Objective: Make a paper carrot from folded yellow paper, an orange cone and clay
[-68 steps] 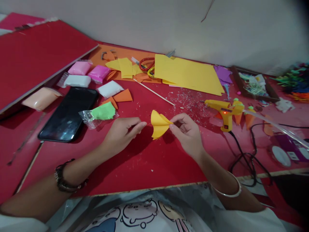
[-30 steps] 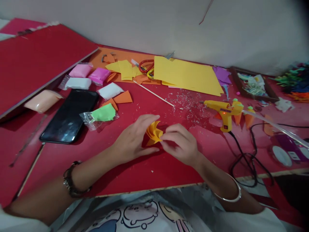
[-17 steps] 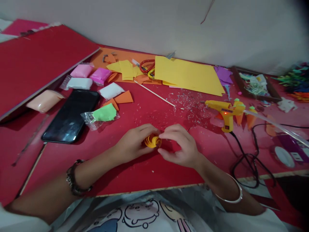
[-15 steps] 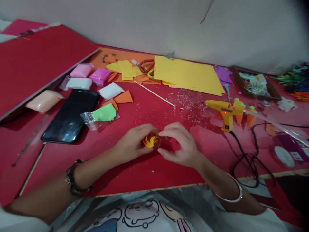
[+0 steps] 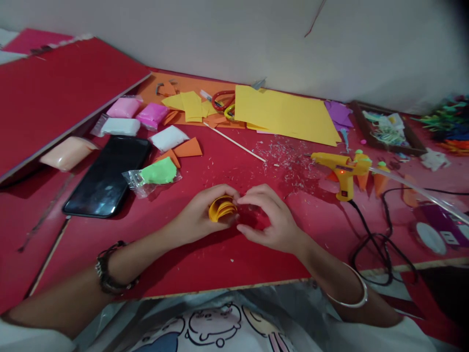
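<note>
Curled strips of yellow paper [image 5: 222, 209] sit in a loose roll inside the curve of my left hand [image 5: 200, 215], whose thumb and fingers wrap round it. Facing it from the right is my right hand [image 5: 274, 217], its thumb and fingers curved and apart with nothing between them. Those fingertips come close to the left fingertips; whether they touch the roll I cannot tell. Both hands are just above the red table [image 5: 220, 266]. Part of the roll is hidden by my left fingers.
A yellow glue gun [image 5: 342, 171], its red light on and black cord trailing, lies to the right. At left are a phone [image 5: 106, 178] and several clay packets [image 5: 159, 171]. Yellow sheets [image 5: 286, 115], scissors [image 5: 223, 102], a thin stick [image 5: 234, 142] and a tray [image 5: 414, 142] lie farther back.
The yellow roll has shifted slightly left and turned in my left hand, showing wider, looser curls. My right hand has barely moved.
</note>
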Tool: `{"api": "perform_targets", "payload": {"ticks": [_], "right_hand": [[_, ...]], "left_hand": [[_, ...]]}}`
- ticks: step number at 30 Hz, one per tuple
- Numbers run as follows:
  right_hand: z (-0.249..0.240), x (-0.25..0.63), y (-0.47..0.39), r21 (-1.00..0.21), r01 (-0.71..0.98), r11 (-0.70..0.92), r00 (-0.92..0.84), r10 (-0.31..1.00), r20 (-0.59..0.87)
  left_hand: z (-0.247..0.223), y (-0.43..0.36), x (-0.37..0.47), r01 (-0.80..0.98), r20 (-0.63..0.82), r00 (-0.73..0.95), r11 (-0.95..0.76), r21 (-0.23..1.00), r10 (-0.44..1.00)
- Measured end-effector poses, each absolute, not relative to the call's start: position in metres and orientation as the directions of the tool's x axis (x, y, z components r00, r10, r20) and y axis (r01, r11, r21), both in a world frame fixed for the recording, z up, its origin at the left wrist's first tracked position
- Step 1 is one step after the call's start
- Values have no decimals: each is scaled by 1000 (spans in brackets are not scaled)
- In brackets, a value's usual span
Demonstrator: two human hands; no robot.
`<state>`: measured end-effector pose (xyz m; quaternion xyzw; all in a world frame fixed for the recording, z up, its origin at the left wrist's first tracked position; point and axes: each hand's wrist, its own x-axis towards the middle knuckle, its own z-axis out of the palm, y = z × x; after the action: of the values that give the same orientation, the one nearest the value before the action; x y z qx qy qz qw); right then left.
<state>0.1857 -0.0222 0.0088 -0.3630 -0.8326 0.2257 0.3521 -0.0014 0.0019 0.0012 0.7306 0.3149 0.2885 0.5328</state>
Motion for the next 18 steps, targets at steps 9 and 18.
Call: {"api": "perform_targets", "payload": {"ticks": [9,18], "right_hand": [[12,185,-23,-720,429,545,-489,811,321],[16,183,-21,-795,325,512,-687,706,174]], "left_hand": [[3,3,-2,82,-77,762,23,996,643],[7,2,-6,138,-156,915,76,988,373]]}}
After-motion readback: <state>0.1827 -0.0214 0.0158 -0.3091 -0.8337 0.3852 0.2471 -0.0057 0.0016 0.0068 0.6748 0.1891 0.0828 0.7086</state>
